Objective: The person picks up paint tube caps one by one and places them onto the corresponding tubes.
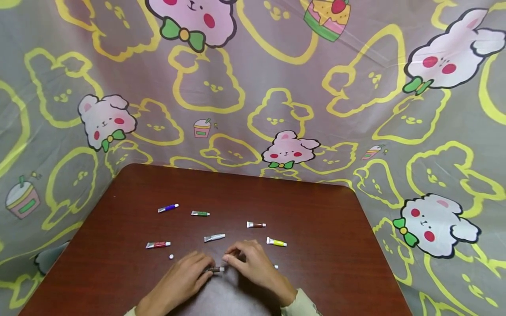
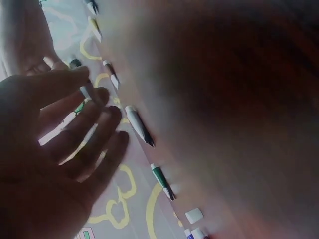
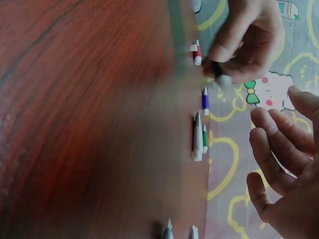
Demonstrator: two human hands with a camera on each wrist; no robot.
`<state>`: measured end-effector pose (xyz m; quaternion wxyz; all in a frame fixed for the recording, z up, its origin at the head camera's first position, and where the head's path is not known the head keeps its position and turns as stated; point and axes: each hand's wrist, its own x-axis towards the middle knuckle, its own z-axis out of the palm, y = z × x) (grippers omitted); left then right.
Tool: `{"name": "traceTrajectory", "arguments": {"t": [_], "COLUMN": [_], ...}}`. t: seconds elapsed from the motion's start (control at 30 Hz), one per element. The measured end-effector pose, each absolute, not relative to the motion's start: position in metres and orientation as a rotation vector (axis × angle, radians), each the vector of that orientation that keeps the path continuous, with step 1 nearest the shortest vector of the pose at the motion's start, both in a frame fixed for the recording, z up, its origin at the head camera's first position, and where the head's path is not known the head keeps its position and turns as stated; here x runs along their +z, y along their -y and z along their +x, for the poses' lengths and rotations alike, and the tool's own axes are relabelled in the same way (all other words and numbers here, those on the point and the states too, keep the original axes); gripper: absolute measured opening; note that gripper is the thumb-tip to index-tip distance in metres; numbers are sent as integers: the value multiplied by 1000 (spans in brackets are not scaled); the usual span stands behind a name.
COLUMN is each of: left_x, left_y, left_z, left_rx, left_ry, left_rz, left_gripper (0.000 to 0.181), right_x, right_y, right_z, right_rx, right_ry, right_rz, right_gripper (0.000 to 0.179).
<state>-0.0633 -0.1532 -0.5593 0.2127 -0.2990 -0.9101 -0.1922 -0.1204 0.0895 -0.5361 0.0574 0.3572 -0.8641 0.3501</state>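
Between thumb and fingers my left hand (image 1: 179, 278) pinches a small dark paint tube (image 1: 216, 269), its pale cap pointing right toward my other hand. In the left wrist view the dark tube (image 2: 88, 92) shows tilted at the fingertips. My right hand (image 1: 257, 267) hovers just right of that cap, fingers loosely bent and apart. In the right wrist view nothing is in the right hand (image 3: 284, 154), and the dark tube (image 3: 219, 72) is blurred. A silver-white tube (image 1: 215, 238) lies just beyond both hands. Another tube's white cap (image 1: 276, 266) peeks out beside the right hand.
On the brown table (image 1: 316, 210) lie a red tube (image 1: 159, 245), a blue tube (image 1: 169, 208), a green tube (image 1: 200, 213), a brown tube (image 1: 257, 225) and a yellow tube (image 1: 276, 242). A small loose white cap (image 1: 171, 256) sits left of the hands. Patterned cloth (image 1: 229, 87) hangs around the table.
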Motion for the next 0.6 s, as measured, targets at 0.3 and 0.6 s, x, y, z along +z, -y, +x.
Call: {"name": "traceTrajectory", "arguments": {"t": [0.3, 0.6], "left_x": [-568, -573], "left_y": [154, 161], "left_z": [-59, -62], "left_rx": [-363, -461], "left_ry": [2711, 2650], "left_rz": [-776, -799], "left_gripper": [24, 27], "right_x": [-534, -532], "right_y": [-81, -70], "right_z": [-123, -127], "right_rx": [1051, 1074], "right_ry": [2608, 2647], "right_rz": [1091, 1032], "right_gripper": [15, 21]}}
